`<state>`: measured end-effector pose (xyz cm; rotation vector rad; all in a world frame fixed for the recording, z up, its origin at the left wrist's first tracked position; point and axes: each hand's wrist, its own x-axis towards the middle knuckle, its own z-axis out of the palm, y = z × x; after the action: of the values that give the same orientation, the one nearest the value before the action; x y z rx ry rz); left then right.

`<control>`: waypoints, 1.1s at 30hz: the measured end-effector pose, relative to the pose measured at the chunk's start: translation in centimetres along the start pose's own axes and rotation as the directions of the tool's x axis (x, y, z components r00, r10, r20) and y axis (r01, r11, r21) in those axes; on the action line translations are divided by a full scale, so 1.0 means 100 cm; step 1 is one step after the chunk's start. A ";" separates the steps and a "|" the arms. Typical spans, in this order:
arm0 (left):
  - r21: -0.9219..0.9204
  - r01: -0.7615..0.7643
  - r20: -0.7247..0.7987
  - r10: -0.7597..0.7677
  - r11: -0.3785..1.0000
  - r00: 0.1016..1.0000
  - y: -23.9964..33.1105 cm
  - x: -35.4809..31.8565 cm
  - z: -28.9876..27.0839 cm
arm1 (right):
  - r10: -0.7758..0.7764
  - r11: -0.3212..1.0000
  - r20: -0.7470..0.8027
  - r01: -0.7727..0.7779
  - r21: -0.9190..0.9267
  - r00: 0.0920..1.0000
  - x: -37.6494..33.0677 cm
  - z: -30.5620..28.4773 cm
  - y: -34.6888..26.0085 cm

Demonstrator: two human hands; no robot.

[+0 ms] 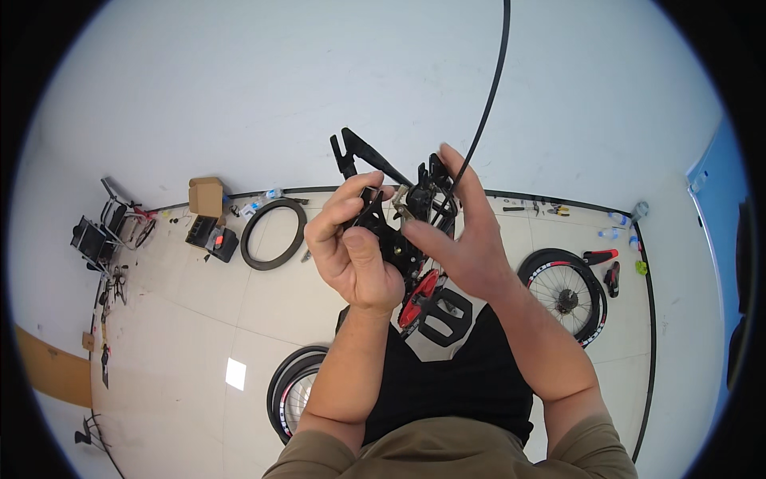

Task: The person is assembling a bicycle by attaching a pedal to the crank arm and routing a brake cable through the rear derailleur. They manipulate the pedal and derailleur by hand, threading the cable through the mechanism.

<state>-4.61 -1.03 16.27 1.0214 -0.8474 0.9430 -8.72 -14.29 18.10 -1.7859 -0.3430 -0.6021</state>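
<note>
both hands are raised in front of the chest around a black bicycle derailleur (403, 227): the left hand (351, 247) is curled closed on its left side with the thumb pressed over the body, while the right hand (463, 239) pinches its right side, fingers half extended. a black cable (488, 88) runs up from the derailleur past the right fingertips. below, on the tiled floor (199, 319), lie a spoked wheel (566, 295), a loose tyre (274, 233) and a cardboard box (206, 195).
</note>
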 end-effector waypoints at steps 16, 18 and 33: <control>-0.288 0.300 0.083 -0.289 0.909 0.954 0.001 0.023 -0.020 | -0.007 0.999 0.060 0.010 -0.037 0.998 0.038 0.026 0.014; -0.185 0.423 0.057 -0.420 0.887 0.906 0.013 0.039 -0.019 | -0.023 0.998 0.071 0.028 -0.064 0.997 0.039 0.026 0.015; -0.004 0.622 0.156 -0.613 0.783 0.774 0.056 0.047 -0.067 | 0.072 0.997 0.103 -0.072 -0.005 0.992 0.045 0.028 0.010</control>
<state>-7.19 7.74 20.27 1.2266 -0.5831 0.2762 -3.88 -12.21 19.26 -1.8270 -0.3465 -0.4603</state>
